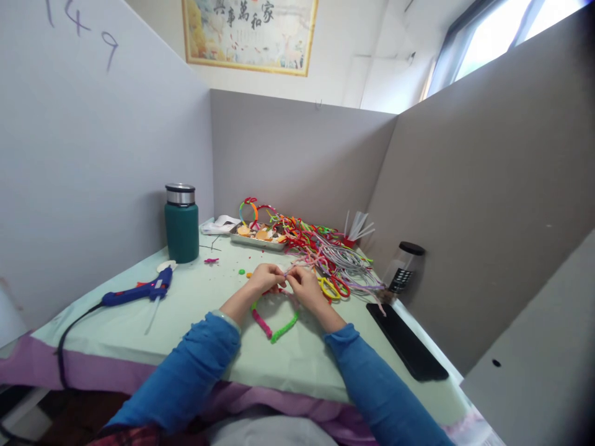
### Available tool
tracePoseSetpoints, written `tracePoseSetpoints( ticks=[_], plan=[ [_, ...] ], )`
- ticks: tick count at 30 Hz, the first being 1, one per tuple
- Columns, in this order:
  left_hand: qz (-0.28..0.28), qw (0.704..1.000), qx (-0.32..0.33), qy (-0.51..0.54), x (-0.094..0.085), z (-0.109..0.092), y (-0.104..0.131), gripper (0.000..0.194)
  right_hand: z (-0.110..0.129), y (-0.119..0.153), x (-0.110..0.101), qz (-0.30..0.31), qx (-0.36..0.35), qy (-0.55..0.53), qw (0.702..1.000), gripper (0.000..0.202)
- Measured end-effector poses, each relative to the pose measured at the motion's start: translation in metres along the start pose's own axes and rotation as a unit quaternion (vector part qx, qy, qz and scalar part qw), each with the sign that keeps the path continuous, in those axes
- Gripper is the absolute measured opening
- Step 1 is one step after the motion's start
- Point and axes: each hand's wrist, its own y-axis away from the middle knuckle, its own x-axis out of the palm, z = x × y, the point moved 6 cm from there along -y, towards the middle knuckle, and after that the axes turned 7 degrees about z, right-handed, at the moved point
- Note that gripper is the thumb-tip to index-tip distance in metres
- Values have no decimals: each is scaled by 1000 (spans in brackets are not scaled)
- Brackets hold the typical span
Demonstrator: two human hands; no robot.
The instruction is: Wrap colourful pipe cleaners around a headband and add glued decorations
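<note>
A headband-like loop (284, 335) wrapped in green and pink fuzzy stem hangs open-ended below my hands, over the pale green table cover. At its top, my left hand (268, 278) is closed in a pinch. My right hand (303, 286) pinches close beside it, the fingertips of both nearly touching. Between them is a thin pinkish-purple strand, mostly hidden by the fingers. Just right of my right hand lie scissors (329, 287) with yellow and red handles.
A blue glue gun (139, 292) with its cord lies left, near a green bottle (181, 229). Behind are a metal tray (260, 241) and a heap of colored stems (320, 244). A black phone (405, 341) and a clear jar (403, 269) are at the right.
</note>
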Motion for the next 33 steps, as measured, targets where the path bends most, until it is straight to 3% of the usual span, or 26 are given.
tracePoseSetpoints(
  ticks=[6,11,21,27,33],
  plan=[
    [30,998,35,53,5,-5,1,16,-9,-4,1,31,55,-107,992,14],
    [60,995,47,65,5,-15,8,28,-2,-2,-4,65,70,-189,977,17],
    [60,995,56,52,6,-13,5,22,0,-2,-2,77,63,-186,978,16],
    [50,996,68,42,5,-13,4,20,-5,0,4,101,104,-255,956,19],
    [45,997,66,-3,7,-11,3,15,-3,-2,1,80,101,-206,970,16]
  ],
)
